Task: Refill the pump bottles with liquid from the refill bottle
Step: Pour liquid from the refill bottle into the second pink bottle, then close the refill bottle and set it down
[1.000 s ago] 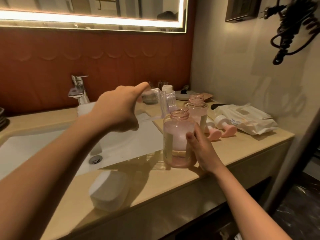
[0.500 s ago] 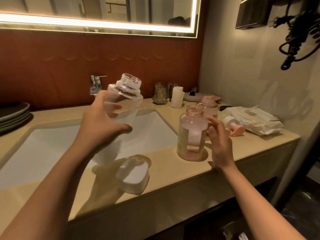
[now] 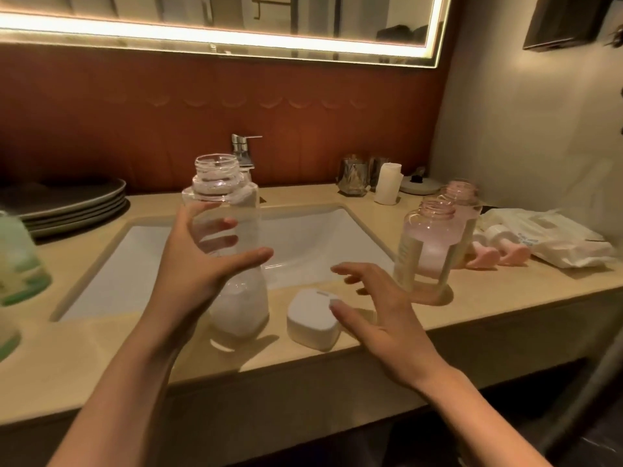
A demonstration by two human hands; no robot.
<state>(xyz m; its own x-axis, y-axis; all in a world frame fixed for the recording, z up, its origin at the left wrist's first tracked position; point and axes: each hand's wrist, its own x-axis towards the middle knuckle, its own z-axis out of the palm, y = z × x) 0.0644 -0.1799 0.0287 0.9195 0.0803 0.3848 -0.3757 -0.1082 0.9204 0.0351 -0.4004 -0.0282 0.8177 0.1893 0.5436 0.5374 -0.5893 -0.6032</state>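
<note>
A tall clear refill bottle (image 3: 232, 264) with no cap stands upright on the counter's front strip, a little white liquid at its bottom. My left hand (image 3: 199, 264) wraps round its middle, thumb in front, fingers behind. Its white cap (image 3: 312, 320) lies just to the right. My right hand (image 3: 374, 315) hovers over the cap with fingers spread, holding nothing. Two pink pump bottles, the nearer (image 3: 433, 254) and the farther (image 3: 463, 210), stand uncapped at the right, both part full. Their pink pump heads (image 3: 499, 256) lie beside them.
The white sink basin (image 3: 303, 244) with its chrome faucet (image 3: 243, 151) lies behind the refill bottle. Stacked grey plates (image 3: 70, 207) and a green bottle (image 3: 18, 261) are at the left. Glasses (image 3: 354, 175), a white cup (image 3: 387, 187) and a plastic bag (image 3: 553, 241) are at the right.
The refill bottle went from tipped over the pink bottle, to raised, to standing on the counter. My right hand let go of the pink bottle and moved left over the cap.
</note>
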